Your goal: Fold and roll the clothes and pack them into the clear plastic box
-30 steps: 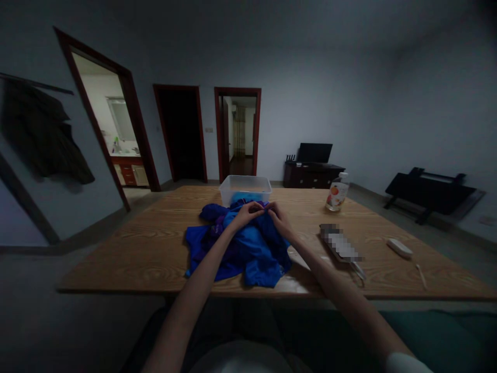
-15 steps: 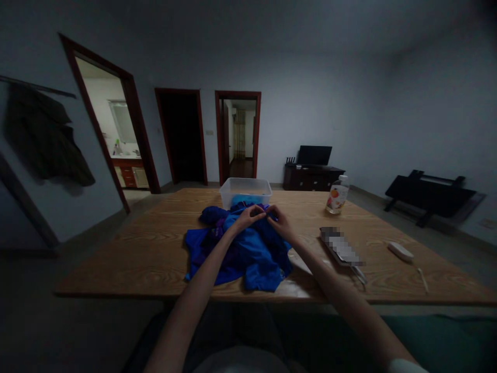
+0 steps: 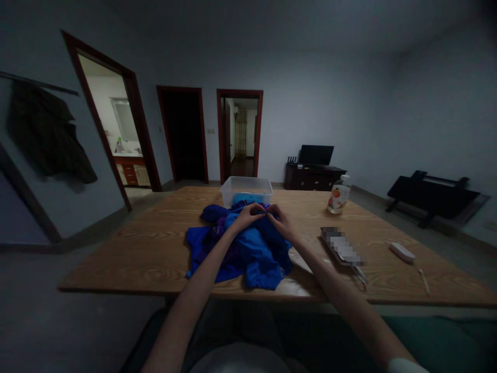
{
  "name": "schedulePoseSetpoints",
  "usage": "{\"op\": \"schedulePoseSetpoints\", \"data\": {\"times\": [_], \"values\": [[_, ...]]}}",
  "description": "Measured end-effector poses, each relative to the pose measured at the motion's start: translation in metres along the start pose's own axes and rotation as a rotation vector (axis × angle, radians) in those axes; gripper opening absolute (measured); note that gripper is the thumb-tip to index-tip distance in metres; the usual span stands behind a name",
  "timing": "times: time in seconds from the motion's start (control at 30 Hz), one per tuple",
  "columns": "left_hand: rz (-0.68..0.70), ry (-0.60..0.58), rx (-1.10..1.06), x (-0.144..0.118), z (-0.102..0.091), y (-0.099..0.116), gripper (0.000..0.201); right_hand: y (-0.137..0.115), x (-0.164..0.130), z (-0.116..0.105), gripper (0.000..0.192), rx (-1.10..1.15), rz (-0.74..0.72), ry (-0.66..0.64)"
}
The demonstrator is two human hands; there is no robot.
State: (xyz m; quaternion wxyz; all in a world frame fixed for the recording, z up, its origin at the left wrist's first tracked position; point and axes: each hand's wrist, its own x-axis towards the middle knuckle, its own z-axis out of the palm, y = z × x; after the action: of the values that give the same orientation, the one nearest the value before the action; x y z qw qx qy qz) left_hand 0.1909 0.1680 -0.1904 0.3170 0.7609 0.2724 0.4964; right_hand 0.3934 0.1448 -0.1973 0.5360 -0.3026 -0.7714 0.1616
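A blue and purple garment (image 3: 256,254) lies crumpled on the wooden table (image 3: 143,243), its folds spreading toward the front edge. My left hand (image 3: 247,216) pinches the cloth at the far side of the heap, thumb and fingers closed together. Right beside it, my right hand (image 3: 280,220) grips the same part in a pinch, the fingertips of both hands almost meeting. Whatever small detail sits between the fingertips is too dark to make out. Just behind the garment stands a clear plastic box (image 3: 247,185) with something light blue inside.
To the right stand a drink bottle (image 3: 337,196) with a white cap, a blurred-out flat item (image 3: 341,247) and a white oblong case (image 3: 402,252). A thin pale stick (image 3: 424,281) lies near the right front edge. A screen (image 3: 316,155) rests on a dark cabinet beyond.
Both hands stay at the same place on the garment, with only slight finger movement. The whole view has shifted slightly.
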Motion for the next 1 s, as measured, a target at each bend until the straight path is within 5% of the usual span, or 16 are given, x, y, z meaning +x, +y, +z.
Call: {"op": "schedulePoseSetpoints", "data": {"times": [0.4,1.0], "values": [[-0.036,-0.036,-0.018,0.0,0.001,0.001,0.04,-0.003,-0.002,0.004,0.016,-0.138,-0.038,0.022],[-0.067,-0.054,0.053,0.0,0.003,0.004,0.044,0.002,0.0,0.001,0.017,-0.013,-0.006,0.005]]}}
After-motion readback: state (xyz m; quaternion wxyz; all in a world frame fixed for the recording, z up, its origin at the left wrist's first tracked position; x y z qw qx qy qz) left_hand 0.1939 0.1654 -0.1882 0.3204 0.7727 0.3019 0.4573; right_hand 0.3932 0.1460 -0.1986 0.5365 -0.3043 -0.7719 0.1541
